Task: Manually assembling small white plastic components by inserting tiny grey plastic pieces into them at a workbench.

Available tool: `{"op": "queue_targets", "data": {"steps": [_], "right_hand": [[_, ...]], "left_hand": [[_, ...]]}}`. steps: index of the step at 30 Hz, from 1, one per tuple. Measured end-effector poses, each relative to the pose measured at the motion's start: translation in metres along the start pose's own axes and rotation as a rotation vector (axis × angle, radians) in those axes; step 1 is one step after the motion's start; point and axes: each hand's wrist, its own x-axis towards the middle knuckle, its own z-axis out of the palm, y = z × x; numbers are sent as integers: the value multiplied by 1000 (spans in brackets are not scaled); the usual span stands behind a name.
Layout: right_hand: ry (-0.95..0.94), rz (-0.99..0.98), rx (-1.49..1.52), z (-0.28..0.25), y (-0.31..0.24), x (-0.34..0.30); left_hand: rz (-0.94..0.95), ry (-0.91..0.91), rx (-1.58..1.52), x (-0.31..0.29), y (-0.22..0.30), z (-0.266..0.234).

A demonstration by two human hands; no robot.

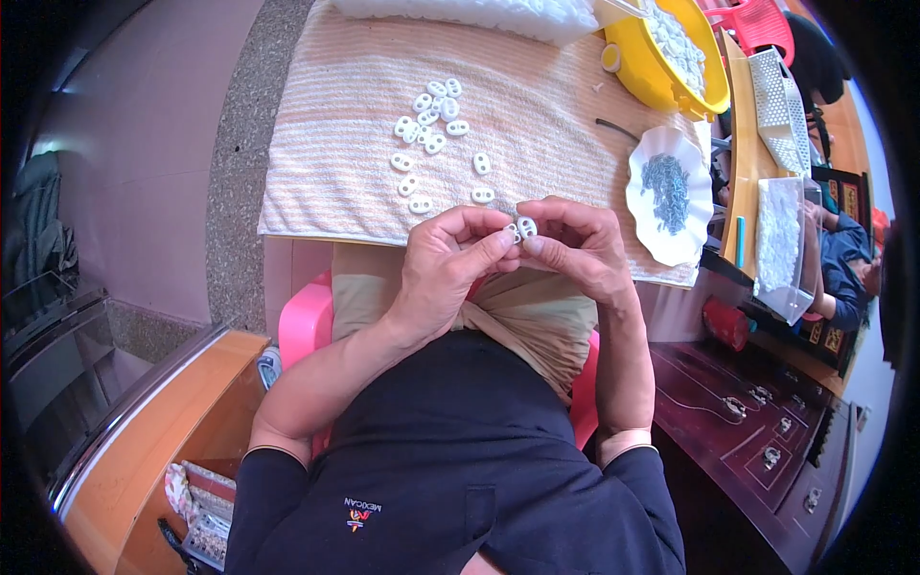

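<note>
Just past the near edge of the striped towel, my two hands meet at the fingertips. My right hand pinches a small white oval piece with two dark holes between thumb and fingers. Against it, my left hand is closed in a pinch on a small pale piece, mostly covered by the fingers; its kind I cannot make out. Several similar white two-hole oval pieces lie in a loose cluster ahead and to the left. One of them rests close to my fingertips.
A striped towel covers the table. At the right sits a white scalloped dish of small dark bits. Beyond it stand a yellow tub of white pieces and a clear bag. Another person works beside a clear bin at far right.
</note>
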Motion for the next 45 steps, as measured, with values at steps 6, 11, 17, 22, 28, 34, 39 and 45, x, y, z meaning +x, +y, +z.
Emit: {"op": "queue_targets", "data": {"steps": [6, 11, 17, 22, 28, 34, 39, 45], "right_hand": [[-15, -3, -4, 2, -1, 0], [-27, 28, 8, 0, 1, 0], [-17, 9, -29, 0, 3, 0], [-21, 13, -12, 0, 4, 0], [-31, 12, -5, -1, 4, 0], [-47, 4, 55, 0, 1, -1], [-56, -5, 66, -2, 3, -1], [-111, -77, 123, 0, 3, 2]], "left_hand": [[-14, -6, 0, 0, 1, 1], [-12, -11, 4, 0, 2, 1], [-9, -4, -12, 0, -1, 0], [-22, -10, -19, 0, -1, 0], [-24, -10, -25, 0, -2, 0], [-64, -25, -92, 1, -2, -1], [-113, -62, -185, 0, 0, -1], [-161, -136, -231, 2, 2, -4]]}}
